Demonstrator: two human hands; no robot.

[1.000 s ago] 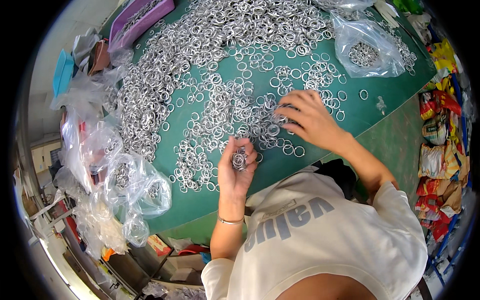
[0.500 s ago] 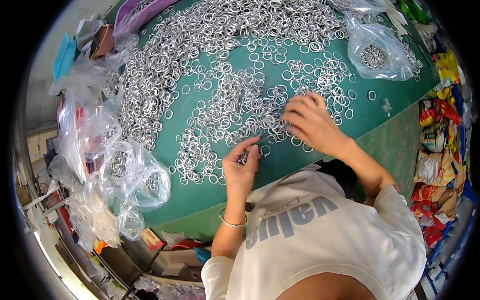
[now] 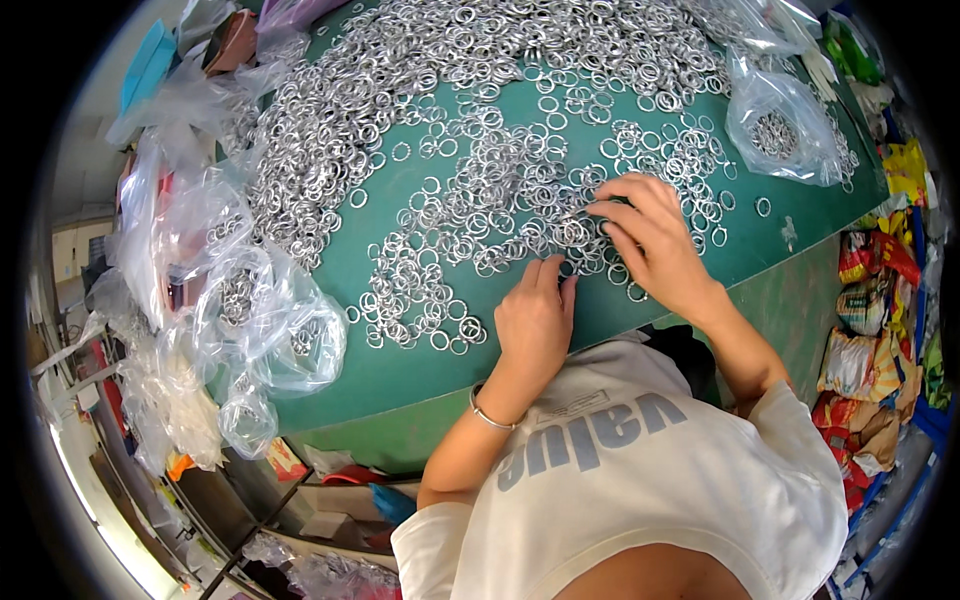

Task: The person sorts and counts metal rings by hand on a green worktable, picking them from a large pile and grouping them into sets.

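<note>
Silvery metal rings (image 3: 500,180) lie scattered in a loose patch on the green tabletop (image 3: 420,385). At the near edge of this patch is my left hand (image 3: 537,312), its fingers curled in and the thumb close to the index fingertip. Something small and dark shows at those tips, too small to make out, and the palm is hidden. Just to its right, my right hand (image 3: 655,240) is over the rings with bent fingers spread apart. Its fingertips touch or nearly touch a cluster of rings (image 3: 580,232); no ring is clearly gripped there.
A dense heap of rings (image 3: 420,50) curves along the far and left sides of the table. Clear plastic bags (image 3: 300,340) hang at the left edge, and a clear bag with rings (image 3: 785,130) lies at far right. Colourful packages (image 3: 865,360) stand beyond the right edge.
My left hand has moved right, toward my right hand, and its fingers have curled in. My right hand has stayed over the rings near the same spot. The whole view has shifted slightly.
</note>
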